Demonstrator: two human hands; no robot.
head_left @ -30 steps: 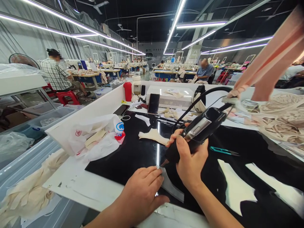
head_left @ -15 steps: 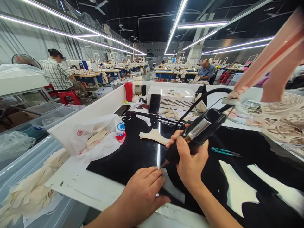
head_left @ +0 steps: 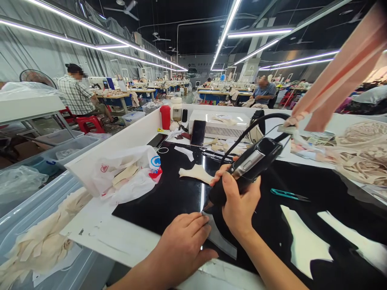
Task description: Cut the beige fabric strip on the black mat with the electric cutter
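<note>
My right hand (head_left: 240,197) is wrapped round a black corded hand tool (head_left: 256,161) with a metal strip along its body. The tool leans down to the left, and its narrow tip is at the upper end of a curved grey translucent piece (head_left: 222,237). Whether the tip touches that piece I cannot tell. My left hand (head_left: 189,239) lies palm down beside it, fingers together and resting on the piece's upper end. Underneath is a glossy black sheet (head_left: 157,209). Cream cut pieces lie around: one (head_left: 196,173) beyond the tool, another (head_left: 305,241) to the right.
Teal thread snips (head_left: 288,195) lie right of the tool. A white plastic bag (head_left: 130,189) holds cream scraps at left. A phone (head_left: 198,133) leans against a white vented box (head_left: 226,125). Pink fabric strips (head_left: 335,84) hang by the tool's cord. Two people sit farther back.
The rear of the tool has swung slightly left with my right hand, while its tip stays by the grey piece. The pink strips have shifted left. My left hand keeps its place.
</note>
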